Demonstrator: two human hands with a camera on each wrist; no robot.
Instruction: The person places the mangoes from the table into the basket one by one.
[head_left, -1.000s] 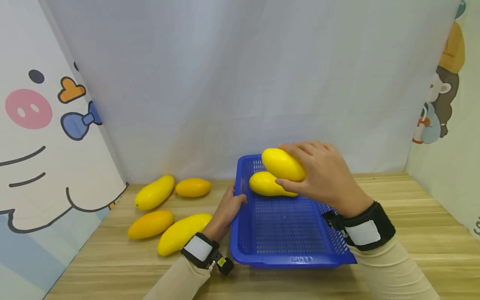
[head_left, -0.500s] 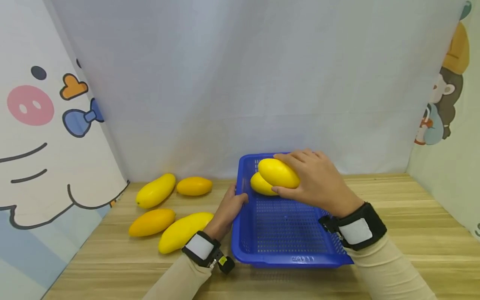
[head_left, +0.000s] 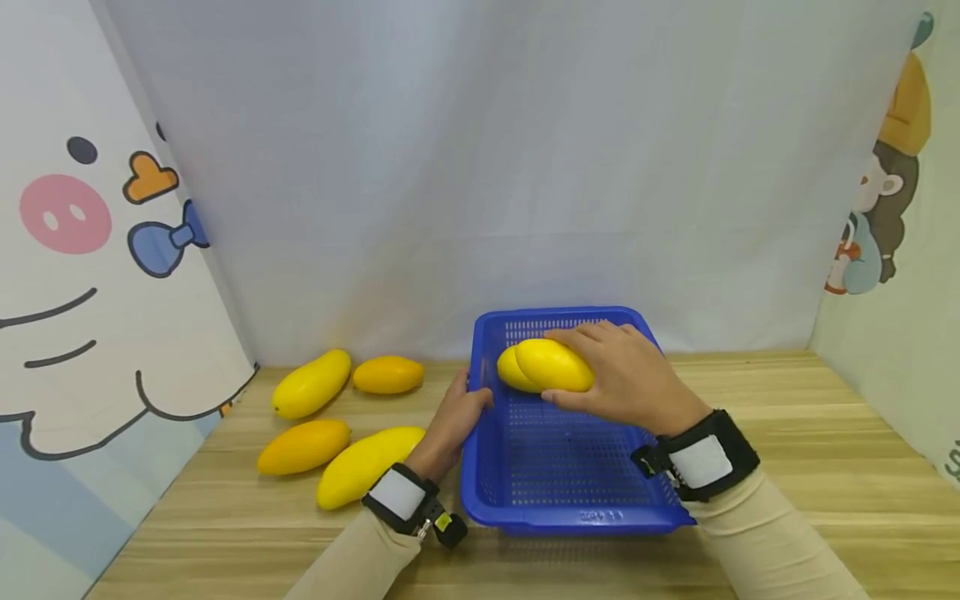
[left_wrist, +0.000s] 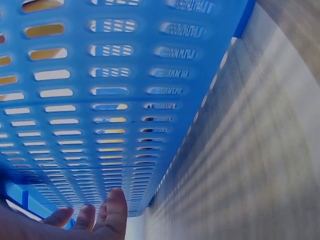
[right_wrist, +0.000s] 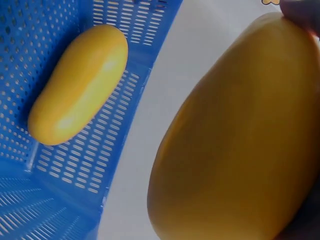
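Note:
My right hand (head_left: pixel 630 375) grips a yellow mango (head_left: pixel 553 364), thumb on its near side and fingers over its far side. It is over the back part of a blue plastic basket (head_left: pixel 558 517). A second yellow mango (right_wrist: pixel 80 85) lies inside, against the slotted back wall; in the head view the held one partly hides it. At the basket's left rim is my left hand (head_left: pixel 453 421), its thumb hooked over the edge. Its fingers (left_wrist: pixel 116 210) show beside the slotted outer wall in the left wrist view.
Left of the basket, several more mangoes lie on the wooden table (head_left: pixel 225 542): a yellow one (head_left: pixel 311 383) and an orange one (head_left: pixel 387 375) at the back, an orange one (head_left: pixel 303 447) and a large yellow one (head_left: pixel 367 467) nearer. A pale curtain (head_left: pixel 525 167) hangs behind.
My right hand has lowered the mango toward the basket, and it now covers most of the one lying inside. My left hand has stayed on the rim.

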